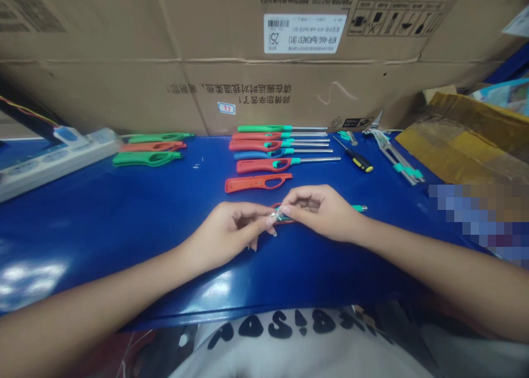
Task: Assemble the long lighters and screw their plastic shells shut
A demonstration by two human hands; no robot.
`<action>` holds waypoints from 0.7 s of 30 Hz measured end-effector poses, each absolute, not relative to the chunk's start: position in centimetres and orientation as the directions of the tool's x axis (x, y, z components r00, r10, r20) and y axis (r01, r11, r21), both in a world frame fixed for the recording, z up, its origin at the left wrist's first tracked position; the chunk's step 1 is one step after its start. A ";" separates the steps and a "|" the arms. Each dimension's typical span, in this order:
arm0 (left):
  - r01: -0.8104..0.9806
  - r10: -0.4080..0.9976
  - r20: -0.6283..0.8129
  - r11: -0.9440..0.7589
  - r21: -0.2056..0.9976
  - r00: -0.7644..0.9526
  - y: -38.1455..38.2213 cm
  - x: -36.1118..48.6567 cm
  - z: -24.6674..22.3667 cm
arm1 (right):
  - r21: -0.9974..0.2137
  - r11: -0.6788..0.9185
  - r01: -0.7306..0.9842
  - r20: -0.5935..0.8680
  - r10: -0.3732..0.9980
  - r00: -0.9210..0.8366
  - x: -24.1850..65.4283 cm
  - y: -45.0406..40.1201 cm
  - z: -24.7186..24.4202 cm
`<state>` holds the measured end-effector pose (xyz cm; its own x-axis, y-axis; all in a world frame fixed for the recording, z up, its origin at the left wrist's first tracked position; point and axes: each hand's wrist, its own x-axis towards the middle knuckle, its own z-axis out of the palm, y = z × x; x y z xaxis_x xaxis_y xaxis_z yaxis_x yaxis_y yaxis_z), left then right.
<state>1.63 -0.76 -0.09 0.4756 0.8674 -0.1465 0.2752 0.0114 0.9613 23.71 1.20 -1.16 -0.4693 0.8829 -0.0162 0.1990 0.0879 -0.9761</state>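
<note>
- Fingertips (270, 221) of the bare left hand (231, 232) pinch a tiny clear-and-silver piece (276, 215), thumb against forefinger.
- The bare right hand (320, 210) bends its fingers narrowly, thumb and forefinger meeting at the same piece (whether they grip it too, I cannot tell).
- Just under both sets of fingertips lies a red plastic lighter shell (285, 220) with green parts inside, mostly covered by the hands.
- To the right of the right fingers, a teal nozzle with a metallic tip (359, 208) shows past the wrist; its join to the shell is hidden.
- Just beyond the fingers lies a red plastic handle half with a looped opening (258, 183).
- Farther beyond them, a stack of green, red and blue lighters with silver metal tubes (258, 165) lies in parallel.
- Well left of the fingers and beyond sit three green and red plastic handles (146, 158).
- Beyond the right fingers, to their right, rests a black-and-yellow screwdriver (359, 159), near a bundle of metal tubes with teal fittings (400, 158).
- Below the fingers spreads a glossy blue tabletop (124, 223); a brown cardboard box (231, 36) stands beyond everything.
</note>
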 end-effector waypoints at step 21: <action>0.261 0.865 -0.144 0.016 0.965 0.480 -0.8 1.6 0.1 | -0.974 0.142 0.176 0.040 0.874 -0.484 23.8 1.0 -0.6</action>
